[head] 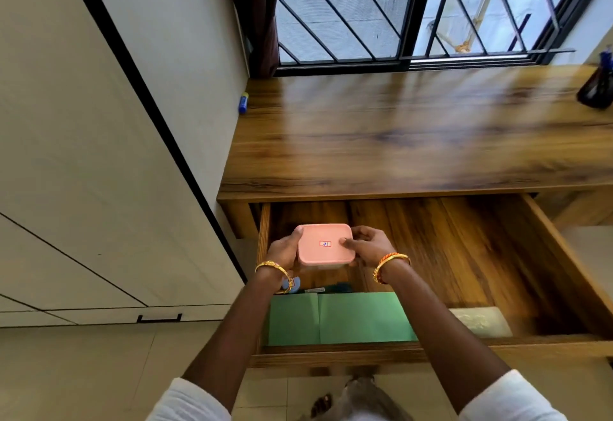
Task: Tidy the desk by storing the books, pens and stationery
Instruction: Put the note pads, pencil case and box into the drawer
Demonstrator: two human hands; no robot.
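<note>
Both hands hold a small pink lidded box (325, 247) over the open drawer (464, 254), near its back left corner. The left hand (283, 249) wraps the box's left side while the right hand (366, 244) grips the right side with the thumb resting on the lid, likely to keep the lid shut and the box level as it goes down. A green folder (341, 317) lies along the drawer's front edge, so the bare wood behind it looks like the intended spot. On the desktop (414, 132), a blue stick (243, 102) lies at the far left corner and a dark pen holder (597, 87) stands at the right edge.
</note>
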